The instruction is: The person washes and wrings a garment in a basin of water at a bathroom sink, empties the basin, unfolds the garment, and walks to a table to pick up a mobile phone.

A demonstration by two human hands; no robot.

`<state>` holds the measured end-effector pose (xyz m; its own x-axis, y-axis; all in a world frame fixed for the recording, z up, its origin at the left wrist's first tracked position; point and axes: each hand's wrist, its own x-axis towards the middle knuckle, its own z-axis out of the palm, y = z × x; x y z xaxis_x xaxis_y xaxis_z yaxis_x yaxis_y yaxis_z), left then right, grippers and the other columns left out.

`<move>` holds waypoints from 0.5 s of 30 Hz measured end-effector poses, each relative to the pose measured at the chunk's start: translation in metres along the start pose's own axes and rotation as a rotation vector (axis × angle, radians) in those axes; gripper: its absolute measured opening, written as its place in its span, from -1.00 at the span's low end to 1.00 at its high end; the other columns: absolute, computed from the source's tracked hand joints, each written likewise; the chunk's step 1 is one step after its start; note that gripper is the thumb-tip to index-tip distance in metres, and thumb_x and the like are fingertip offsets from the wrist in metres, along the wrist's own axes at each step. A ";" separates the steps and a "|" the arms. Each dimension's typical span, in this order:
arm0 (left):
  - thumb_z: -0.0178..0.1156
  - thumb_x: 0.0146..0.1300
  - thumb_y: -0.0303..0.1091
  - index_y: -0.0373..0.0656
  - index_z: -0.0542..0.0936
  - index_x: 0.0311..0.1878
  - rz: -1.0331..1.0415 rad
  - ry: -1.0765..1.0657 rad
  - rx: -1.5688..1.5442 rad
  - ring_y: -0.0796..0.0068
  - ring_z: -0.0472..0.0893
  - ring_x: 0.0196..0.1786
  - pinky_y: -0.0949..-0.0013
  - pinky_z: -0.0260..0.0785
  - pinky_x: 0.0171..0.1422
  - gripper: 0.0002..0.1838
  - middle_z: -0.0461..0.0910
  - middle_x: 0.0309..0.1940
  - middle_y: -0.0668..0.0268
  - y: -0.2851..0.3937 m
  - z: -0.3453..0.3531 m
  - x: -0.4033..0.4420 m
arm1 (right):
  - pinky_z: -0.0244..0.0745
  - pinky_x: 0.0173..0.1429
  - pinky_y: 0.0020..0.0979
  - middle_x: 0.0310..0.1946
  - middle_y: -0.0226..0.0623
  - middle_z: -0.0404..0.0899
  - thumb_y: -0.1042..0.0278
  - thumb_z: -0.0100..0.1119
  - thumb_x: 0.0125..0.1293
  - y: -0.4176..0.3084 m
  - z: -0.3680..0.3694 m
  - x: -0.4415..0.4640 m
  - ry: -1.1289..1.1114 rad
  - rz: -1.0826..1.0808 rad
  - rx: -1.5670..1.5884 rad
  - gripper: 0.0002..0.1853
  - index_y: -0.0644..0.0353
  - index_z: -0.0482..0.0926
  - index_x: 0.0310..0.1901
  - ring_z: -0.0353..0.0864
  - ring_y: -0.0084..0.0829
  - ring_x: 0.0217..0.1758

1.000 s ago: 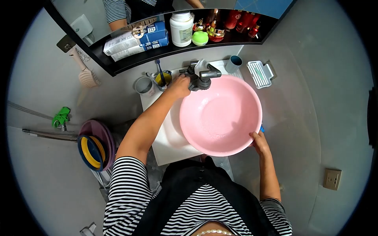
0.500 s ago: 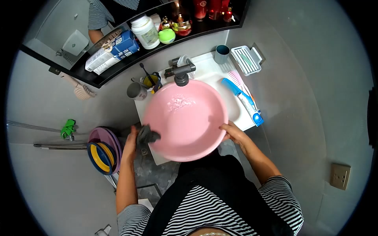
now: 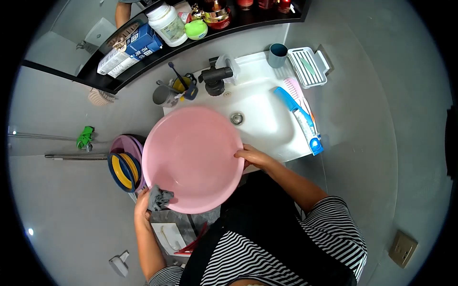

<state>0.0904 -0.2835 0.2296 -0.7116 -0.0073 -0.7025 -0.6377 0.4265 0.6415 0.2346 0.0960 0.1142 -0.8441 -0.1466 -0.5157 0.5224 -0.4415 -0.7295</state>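
Note:
Both of my hands hold a large round pink basin (image 3: pixel 195 148), which hangs over the left front part of the white sink (image 3: pixel 272 128). My left hand (image 3: pixel 142 202) is closed at the basin's lower left rim, with a crumpled dark grey cloth (image 3: pixel 160 197) bunched between it and the rim. The cloth lies over the edge into the basin. On the right side, my right hand (image 3: pixel 252 156) grips the rim, thumb on top and fingers hidden beneath. Behind the basin stands the black faucet (image 3: pixel 214 78), no longer above it.
Left of the faucet are a grey cup (image 3: pixel 164 96) and a yellow-blue toothbrush holder (image 3: pixel 186 87). A teal cup (image 3: pixel 277 55), soap dish (image 3: pixel 307 66), blue comb (image 3: pixel 287 98) and toothpaste tube (image 3: pixel 307 128) line the right. Stacked basins (image 3: pixel 125 164) hang left; a black shelf (image 3: pixel 200 38) runs above.
The basin has moved left and toward my body, out from under the faucet, with both hands on it. The sink drain now shows. The splashing water in the basin is gone from sight.

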 end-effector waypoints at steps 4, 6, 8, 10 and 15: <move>0.15 0.19 -0.26 -0.29 0.49 -0.07 -0.022 -0.081 -0.091 0.45 0.60 -0.35 0.39 0.52 -0.25 -0.67 0.57 -0.31 0.26 -0.005 -0.015 -0.006 | 0.61 -0.28 -0.29 -0.12 -0.05 0.49 0.15 0.02 0.19 0.002 0.003 0.018 0.005 0.026 0.023 -0.39 0.37 0.21 0.19 0.60 -0.27 -0.26; 0.11 0.20 -0.31 -0.29 0.49 -0.08 -0.007 -0.087 -0.169 0.46 0.60 -0.34 0.41 0.52 -0.25 -0.71 0.57 -0.32 0.27 -0.007 -0.012 -0.006 | 0.63 -0.29 -0.26 -0.09 -0.02 0.48 0.13 0.00 0.22 0.000 -0.009 0.030 0.003 0.023 0.036 -0.41 0.34 0.21 0.19 0.61 -0.22 -0.28; 0.08 0.21 -0.38 -0.30 0.49 -0.08 0.084 -0.031 -0.180 0.46 0.60 -0.34 0.42 0.52 -0.25 -0.75 0.57 -0.31 0.27 -0.001 -0.011 -0.010 | 0.59 -0.38 -0.29 -0.14 -0.09 0.54 0.11 0.01 0.27 0.012 -0.036 0.053 0.208 0.049 -0.084 -0.56 0.31 0.43 0.03 0.62 -0.32 -0.27; 0.07 0.20 -0.43 -0.31 0.48 -0.07 0.087 -0.004 -0.178 0.48 0.60 -0.36 0.44 0.51 -0.28 -0.75 0.58 -0.34 0.27 0.005 -0.014 -0.014 | 0.50 -0.42 -0.34 -0.33 -0.25 0.57 0.27 0.08 0.23 0.038 -0.072 0.088 0.546 -0.054 -0.510 -0.79 0.23 0.58 -0.25 0.58 -0.35 -0.42; 0.10 0.17 -0.45 -0.31 0.52 -0.17 0.102 0.041 -0.194 0.53 0.58 -0.47 0.49 0.48 -0.36 -0.82 0.58 -0.44 0.30 0.014 -0.013 -0.016 | 0.46 -0.23 -0.29 -0.39 -0.23 0.50 0.39 0.16 0.09 0.043 -0.101 0.148 0.854 -0.412 -1.200 -0.93 0.11 0.57 -0.38 0.54 -0.23 -0.32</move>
<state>0.0890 -0.2897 0.2538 -0.7842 -0.0119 -0.6205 -0.6039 0.2447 0.7586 0.1442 0.1442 -0.0389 -0.8502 0.5262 0.0175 0.4170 0.6932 -0.5878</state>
